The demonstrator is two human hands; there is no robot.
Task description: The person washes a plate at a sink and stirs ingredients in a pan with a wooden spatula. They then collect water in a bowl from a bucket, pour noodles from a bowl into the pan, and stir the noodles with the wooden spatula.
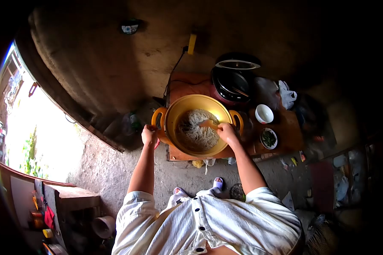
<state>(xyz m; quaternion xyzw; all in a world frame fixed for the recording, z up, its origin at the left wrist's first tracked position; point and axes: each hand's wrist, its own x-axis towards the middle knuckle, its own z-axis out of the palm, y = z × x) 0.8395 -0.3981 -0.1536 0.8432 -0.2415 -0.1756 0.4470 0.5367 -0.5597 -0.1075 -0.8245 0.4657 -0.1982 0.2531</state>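
A gold-coloured pot point(182, 102) with two orange loop handles stands at the table's near left part. Pale noodles point(198, 135) lie in liquid inside it. My left hand point(149, 135) is closed at the lower end of the pot's left handle point(155, 117); its fingertips are partly hidden. A bit of pink shows just below that hand. My right hand point(228, 132) reaches over the pot's right side, fingers wrapped round a wooden spatula point(208, 124). The spatula's flat end is among the noodles.
On the brown table point(187, 87) are a rice cooker point(232, 85) with its lid raised, a white bowl point(264, 114), a bowl of chopped greens point(268, 138) and a white plastic bag point(287, 94). A yellow power strip point(192, 44) is on the wall. Bright doorway at left.
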